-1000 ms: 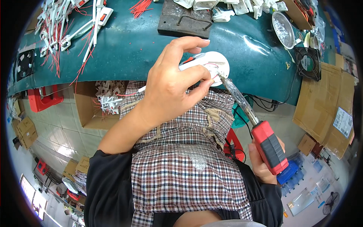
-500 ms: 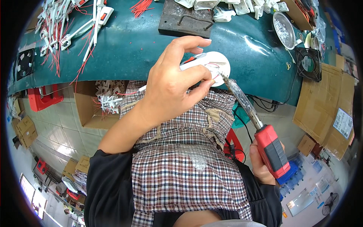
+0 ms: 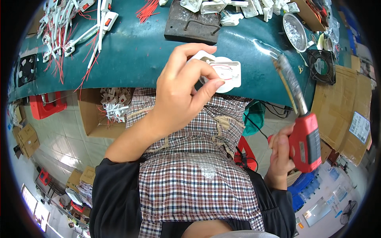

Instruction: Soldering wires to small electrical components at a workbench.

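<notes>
Soldering gun (image 3: pixel 304 141) has pulled off the work: half a second ago its tip sat right at the white plastic part (image 3: pixel 224 71), now the tip is up at the right of the frame over the green bench (image 3: pixel 131 59), well apart from the part, so my read is that joint is finished or being checked. Right hand (image 3: pixel 282 154), lower right, is wrapped tight round the red grip, fingers closed on it, metal barrel angled up and left. Left hand (image 3: pixel 180 95), centre frame, pinches the part between thumb and curled fingers, held just above the bench's near edge; it has shifted little. Part is a flat white moulded piece with rounded corners, thin red wires looped inside it. Bench top is a smooth, glossy dark green sheet, scuffed. Upper left: tangle of white plastic pieces with red wire leads (image 3: pixel 67 35). Top centre: dark, pitted metal block (image 3: pixel 192 25), more white mouldings behind it. Upper right: round shiny metal dish (image 3: pixel 295 31) of silvery scraps, small black fan (image 3: pixel 322 66) beside it. Checked cloth apron (image 3: pixel 190 170) over the lap, cardboard box (image 3: pixel 99 115) of white parts under the bench at left
</notes>
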{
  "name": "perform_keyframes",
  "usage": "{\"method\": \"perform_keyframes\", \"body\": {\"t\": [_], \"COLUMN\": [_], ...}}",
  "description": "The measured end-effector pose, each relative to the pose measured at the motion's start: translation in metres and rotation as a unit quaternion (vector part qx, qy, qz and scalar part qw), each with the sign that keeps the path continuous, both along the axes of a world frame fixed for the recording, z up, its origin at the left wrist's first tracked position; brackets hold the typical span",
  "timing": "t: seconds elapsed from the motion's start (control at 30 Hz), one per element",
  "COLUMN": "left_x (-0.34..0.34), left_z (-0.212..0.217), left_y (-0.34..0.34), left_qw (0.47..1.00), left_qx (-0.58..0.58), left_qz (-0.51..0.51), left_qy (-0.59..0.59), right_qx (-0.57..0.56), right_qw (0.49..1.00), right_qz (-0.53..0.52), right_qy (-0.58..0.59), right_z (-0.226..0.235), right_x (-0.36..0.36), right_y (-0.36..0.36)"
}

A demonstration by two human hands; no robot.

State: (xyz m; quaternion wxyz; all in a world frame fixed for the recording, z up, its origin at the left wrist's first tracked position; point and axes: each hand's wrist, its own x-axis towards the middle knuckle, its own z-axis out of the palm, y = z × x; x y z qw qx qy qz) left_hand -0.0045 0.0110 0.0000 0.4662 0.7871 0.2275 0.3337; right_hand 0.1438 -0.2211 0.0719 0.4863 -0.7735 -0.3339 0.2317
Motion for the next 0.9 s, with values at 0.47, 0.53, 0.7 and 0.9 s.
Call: {"method": "perform_keyframes", "body": {"t": [0.47, 0.53, 0.7, 0.9], "left_x": [-0.139, -0.162, -0.184, -0.106], "left_z": [0.052, 0.056, 0.036, 0.022], "left_y": [0.064, 0.064, 0.062, 0.103], "left_qw": [0.972, 0.889, 0.869, 0.902], "left_qx": [0.002, -0.109, 0.114, 0.067], "left_qz": [0.004, 0.082, 0.096, 0.309], "left_qy": [0.234, 0.437, 0.472, 0.293], "right_qx": [0.039, 0.034, 0.023, 0.177], "right_qw": [0.902, 0.924, 0.929, 0.978], "right_qz": [-0.062, -0.067, -0.08, -0.089], "right_qy": [-0.425, -0.376, -0.359, -0.065], "right_z": [-0.081, -0.09, -0.099, -0.086], "right_x": [0.061, 0.063, 0.067, 0.061], "right_y": [0.181, 0.198, 0.21, 0.184]}}
